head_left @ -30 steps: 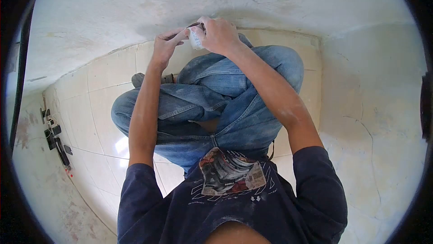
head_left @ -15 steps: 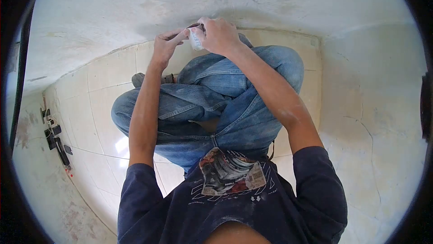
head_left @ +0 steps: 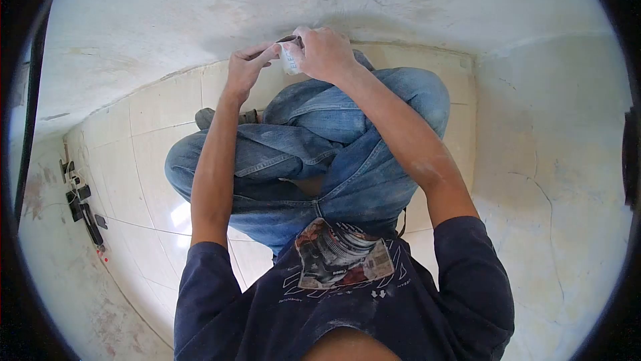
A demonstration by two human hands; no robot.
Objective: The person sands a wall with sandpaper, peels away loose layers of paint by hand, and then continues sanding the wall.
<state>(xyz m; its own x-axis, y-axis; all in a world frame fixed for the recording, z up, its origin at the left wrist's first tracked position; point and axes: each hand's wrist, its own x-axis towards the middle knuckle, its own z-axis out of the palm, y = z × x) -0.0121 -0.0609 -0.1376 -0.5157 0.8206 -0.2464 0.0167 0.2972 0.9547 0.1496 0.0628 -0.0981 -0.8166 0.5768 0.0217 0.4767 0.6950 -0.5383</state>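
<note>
Between my hands, close to the base of the wall, is a piece of sandpaper [head_left: 290,61]. Its white back with blue printed letters hangs down, and a dark side shows along the top. My left hand [head_left: 247,69] pinches the left end between thumb and fingers. At the other end, my right hand [head_left: 326,54] is closed on the paper, its fingertips partly hidden by the hand itself. Whitish dust coats the fingers of both hands. Both hands are above my crossed legs in blue jeans [head_left: 320,121].
The pale, patchy wall [head_left: 254,1] rises right in front of the hands. Another wall [head_left: 541,161] with cracks stands at the right. Cream floor tiles [head_left: 160,107] lie around my legs. A power strip [head_left: 92,224] with plugs and cables lies along the left wall.
Both hands keep nearly the same place and grip. The white printed flap of the sandpaper has turned slightly.
</note>
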